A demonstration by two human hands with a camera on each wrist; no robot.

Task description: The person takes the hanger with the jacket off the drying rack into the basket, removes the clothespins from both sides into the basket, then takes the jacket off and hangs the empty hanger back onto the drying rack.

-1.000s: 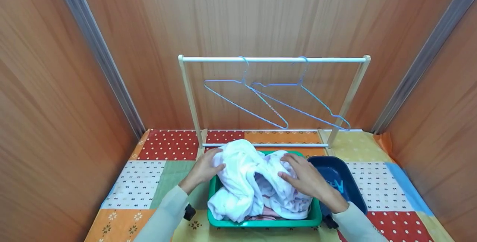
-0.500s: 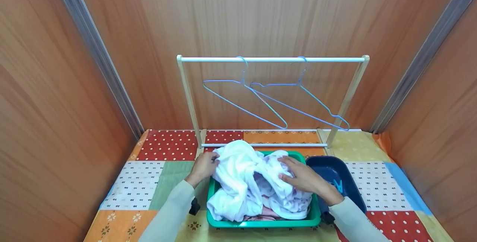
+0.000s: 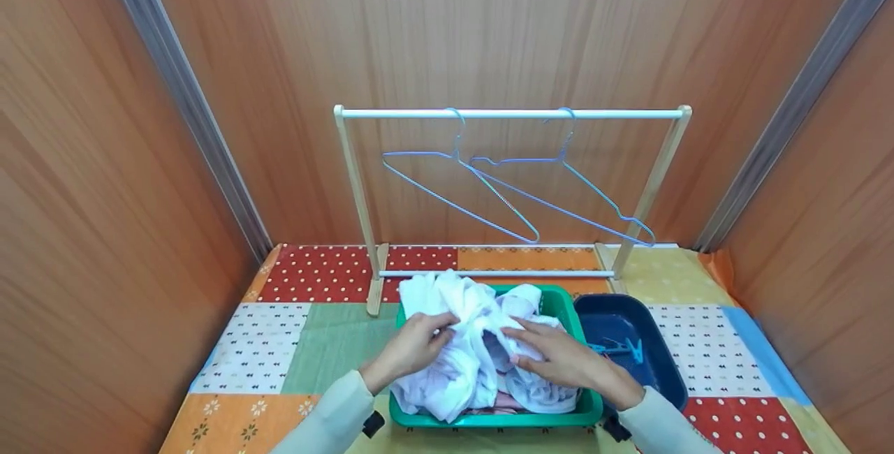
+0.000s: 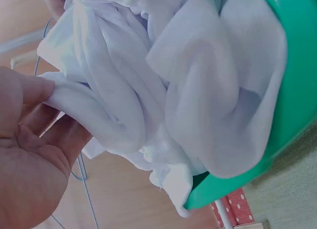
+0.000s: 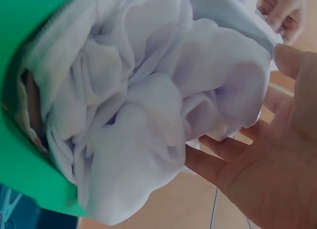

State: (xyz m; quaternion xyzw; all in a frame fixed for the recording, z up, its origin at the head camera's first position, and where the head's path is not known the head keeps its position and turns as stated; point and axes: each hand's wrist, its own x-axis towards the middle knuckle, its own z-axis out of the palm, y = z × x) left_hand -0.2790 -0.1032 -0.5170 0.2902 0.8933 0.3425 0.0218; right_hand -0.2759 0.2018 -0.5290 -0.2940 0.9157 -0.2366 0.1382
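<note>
A crumpled white cloth garment (image 3: 457,363) heaps over the green basket (image 3: 492,422). My left hand (image 3: 413,342) pinches a fold near the middle of the heap. Up close in the left wrist view, the left thumb and fingers meet on that white fold (image 4: 81,107). On the heap's right side, my right hand (image 3: 559,353) rests with its fingers spread and fairly straight. The right wrist view shows those fingers reaching round under the cloth bulges (image 5: 218,80). Beneath the white cloth, pinkish fabric (image 3: 503,404) peeks out at the basket's front.
Behind the basket stands a rack (image 3: 391,113) with two blue wire hangers, a left hanger (image 3: 454,199) and a right hanger (image 3: 590,220). A dark blue tray (image 3: 663,363) with light blue clothespins (image 3: 632,349) sits to the right. Wooden panels (image 3: 447,35) enclose the patchwork-covered surface (image 3: 335,342).
My left hand has moved from the heap's left edge toward its middle and nearer me, now pinching a fold. The heap's top has sunk a little. My right hand has shifted slightly nearer.
</note>
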